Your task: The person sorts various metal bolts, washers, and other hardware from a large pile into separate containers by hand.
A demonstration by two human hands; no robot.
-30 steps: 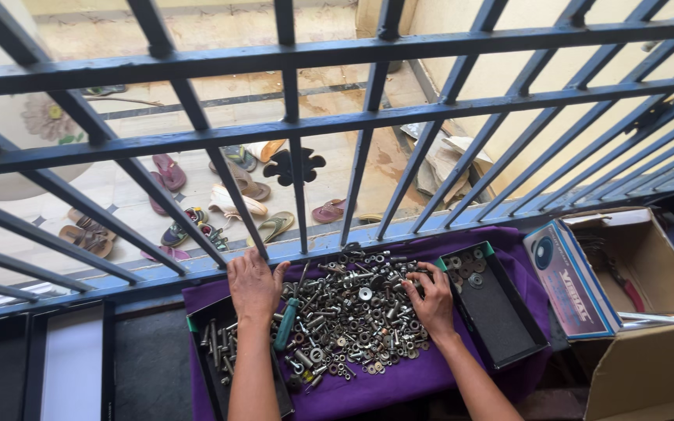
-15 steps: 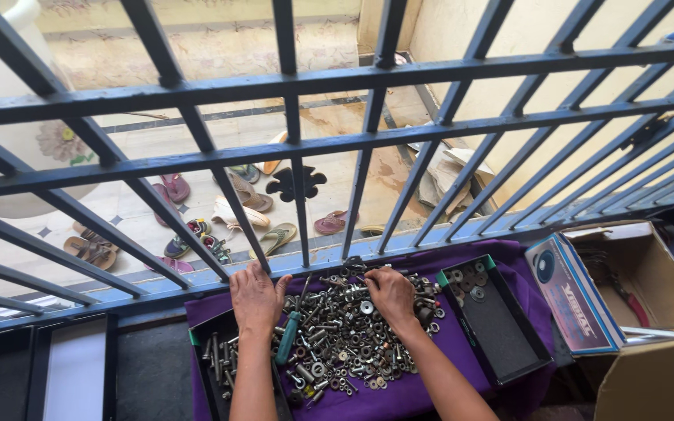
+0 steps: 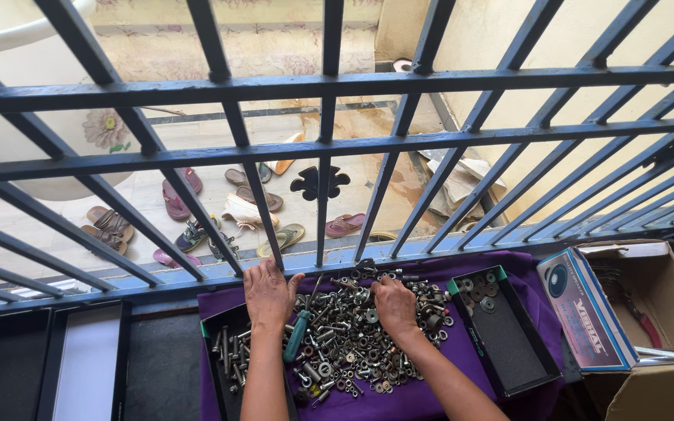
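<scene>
A heap of metal nuts, bolts and washers (image 3: 352,343) lies on a purple cloth (image 3: 462,366). My left hand (image 3: 268,295) rests flat at the heap's left edge, fingers spread, over a black tray (image 3: 224,355) holding several long bolts. My right hand (image 3: 394,304) presses down on the heap's upper middle, fingers curled among the pieces; whether it grips one is hidden. A green-handled screwdriver (image 3: 298,335) lies between my hands. Right of the heap stands another black tray (image 3: 509,335) with a few washers at its far end.
Dark metal railing bars (image 3: 321,148) rise just beyond the cloth, with a courtyard and scattered sandals (image 3: 235,210) far below. An open cardboard box (image 3: 657,312) with a blue carton (image 3: 583,312) leaning on it sits at the right. Black trays (image 3: 48,366) lie at left.
My right hand has moved left from the heap's right edge to its upper middle. My left hand has stayed at the left edge. The view has tilted a little.
</scene>
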